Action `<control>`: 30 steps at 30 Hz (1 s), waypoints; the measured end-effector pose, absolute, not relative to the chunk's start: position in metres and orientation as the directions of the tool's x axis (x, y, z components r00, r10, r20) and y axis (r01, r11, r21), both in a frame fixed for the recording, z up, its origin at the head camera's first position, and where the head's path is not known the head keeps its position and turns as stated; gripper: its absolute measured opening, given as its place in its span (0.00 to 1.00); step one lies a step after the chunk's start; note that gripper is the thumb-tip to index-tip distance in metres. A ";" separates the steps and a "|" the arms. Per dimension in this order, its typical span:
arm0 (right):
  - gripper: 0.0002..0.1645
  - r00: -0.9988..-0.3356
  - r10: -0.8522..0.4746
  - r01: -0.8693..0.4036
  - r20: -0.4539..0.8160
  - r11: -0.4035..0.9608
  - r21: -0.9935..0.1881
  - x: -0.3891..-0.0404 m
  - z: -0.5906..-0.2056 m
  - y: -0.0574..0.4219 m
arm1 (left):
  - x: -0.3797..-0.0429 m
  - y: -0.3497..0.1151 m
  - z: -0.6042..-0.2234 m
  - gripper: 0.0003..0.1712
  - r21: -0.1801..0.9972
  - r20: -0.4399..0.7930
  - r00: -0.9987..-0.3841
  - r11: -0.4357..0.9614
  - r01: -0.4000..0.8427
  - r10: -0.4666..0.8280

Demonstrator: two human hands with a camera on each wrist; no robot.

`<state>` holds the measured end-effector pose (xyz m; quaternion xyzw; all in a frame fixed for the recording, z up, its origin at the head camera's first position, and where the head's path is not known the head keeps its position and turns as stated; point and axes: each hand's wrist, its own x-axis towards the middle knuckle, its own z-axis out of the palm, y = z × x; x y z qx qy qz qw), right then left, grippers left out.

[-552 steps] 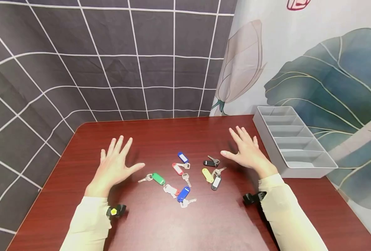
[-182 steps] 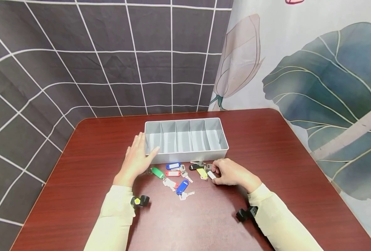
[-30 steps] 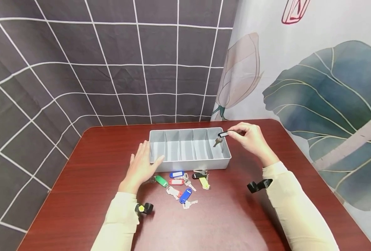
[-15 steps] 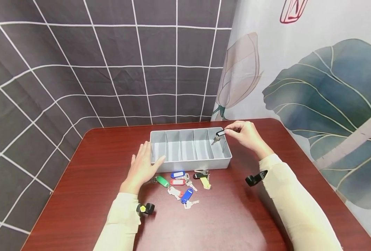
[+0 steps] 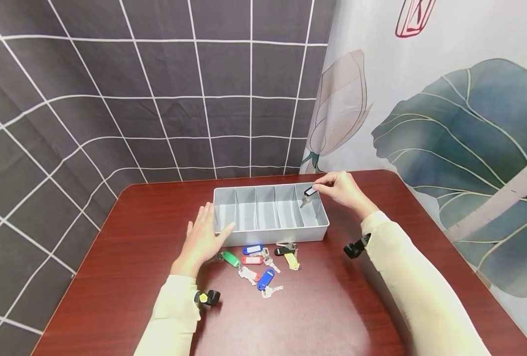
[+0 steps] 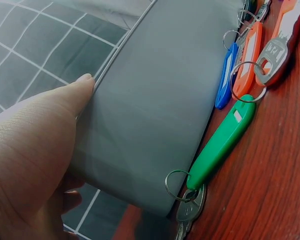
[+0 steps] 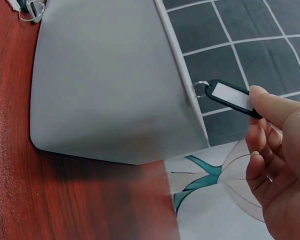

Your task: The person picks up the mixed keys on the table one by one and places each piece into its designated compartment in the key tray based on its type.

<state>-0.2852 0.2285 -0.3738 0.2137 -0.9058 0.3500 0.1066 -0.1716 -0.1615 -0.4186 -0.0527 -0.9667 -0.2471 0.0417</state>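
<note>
In the head view my right hand [image 5: 341, 190] pinches a black-rimmed key tag [image 5: 310, 191] with a white label. Its key [image 5: 306, 201] hangs over the rightmost compartment of a grey divided tray [image 5: 272, 235]. The right wrist view shows the key tag [image 7: 232, 96] between thumb and finger above the tray's rim, the key hidden behind the wall. My left hand [image 5: 202, 240] lies at the tray's left end, fingers straight, thumb over the front edge. Close by lies a green key tag [image 5: 231, 259] with its key [image 6: 190, 210].
In front of the tray lie two blue key tags [image 5: 265, 279], a red key tag [image 5: 252, 260], another red one partly covered by its key [image 5: 247, 275], a black key tag [image 5: 283, 251] and a yellow key tag [image 5: 292, 261]. A dark grid curtain [image 5: 178, 118] stands behind the table.
The tray, at the far right 18 seconds ago, now stands centrally behind the keys. My right hand has picked up the black-rimmed key tag and, in the last second, shifted slightly left over the compartment.
</note>
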 end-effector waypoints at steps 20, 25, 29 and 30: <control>0.07 -0.914 -0.307 -0.406 0.267 0.667 -0.625 -0.293 -0.395 0.227 | -0.174 -0.162 -0.421 0.57 0.471 0.128 -0.989 0.873 0.126 0.074; 0.07 -0.913 -0.318 -0.408 0.257 0.675 -0.615 -0.293 -0.401 0.228 | -0.173 -0.162 -0.420 0.59 0.473 0.123 -0.989 0.872 0.127 0.078; 0.07 -0.908 -0.325 -0.418 0.265 0.667 -0.616 -0.293 -0.403 0.228 | -0.172 -0.162 -0.420 0.60 0.473 0.113 -0.990 0.872 0.124 0.079; 0.07 -0.908 -0.324 -0.419 0.268 0.667 -0.616 -0.293 -0.403 0.228 | -0.172 -0.162 -0.420 0.59 0.473 0.113 -0.991 0.872 0.123 0.078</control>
